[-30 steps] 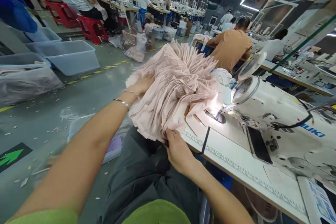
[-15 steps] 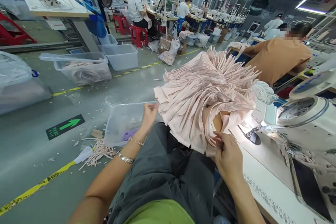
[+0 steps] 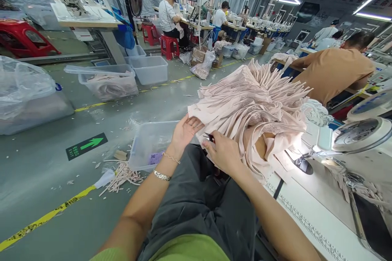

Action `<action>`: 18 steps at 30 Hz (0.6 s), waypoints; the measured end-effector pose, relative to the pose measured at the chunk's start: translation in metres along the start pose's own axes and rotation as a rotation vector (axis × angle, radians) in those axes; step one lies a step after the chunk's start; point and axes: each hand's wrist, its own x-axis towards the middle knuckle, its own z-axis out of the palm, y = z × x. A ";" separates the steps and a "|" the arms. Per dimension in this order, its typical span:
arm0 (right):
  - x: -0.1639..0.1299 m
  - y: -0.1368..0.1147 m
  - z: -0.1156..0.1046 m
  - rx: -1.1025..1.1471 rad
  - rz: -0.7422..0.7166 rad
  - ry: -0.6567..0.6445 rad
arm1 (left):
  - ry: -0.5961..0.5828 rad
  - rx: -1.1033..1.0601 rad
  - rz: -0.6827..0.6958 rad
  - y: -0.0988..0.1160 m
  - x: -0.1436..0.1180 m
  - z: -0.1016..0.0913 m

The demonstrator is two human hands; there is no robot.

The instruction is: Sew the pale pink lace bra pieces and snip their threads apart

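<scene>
A large pile of pale pink fabric pieces, layered in folds with strip-like ends, spreads from my lap to the sewing table. My left hand is palm up at the pile's near left edge, its thumb and fingers around the rim of a fabric piece. Small dark thread snips stick out of my right hand, which is closed around them just right of my left hand. The snips' tips point left, close to the fabric edge. Their handle is mostly hidden in my fingers.
A white sewing machine stands on the table at right. A clear plastic bin sits on the floor left of my legs, beside pink scraps. A person in a brown top sits beyond the pile.
My right hand has moved left from the pile's near right side to beside my left hand. My left hand has turned palm up and moved slightly right and up. The view has shifted.
</scene>
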 end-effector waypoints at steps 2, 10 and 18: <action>0.008 -0.003 -0.002 -0.047 0.026 0.026 | -0.049 -0.048 0.016 0.005 -0.002 -0.005; 0.007 -0.001 0.001 -0.020 0.098 0.007 | 0.162 0.083 -0.178 -0.034 -0.014 -0.029; 0.015 -0.009 -0.002 -0.054 0.119 -0.019 | 0.020 -0.160 -0.140 -0.019 -0.010 -0.007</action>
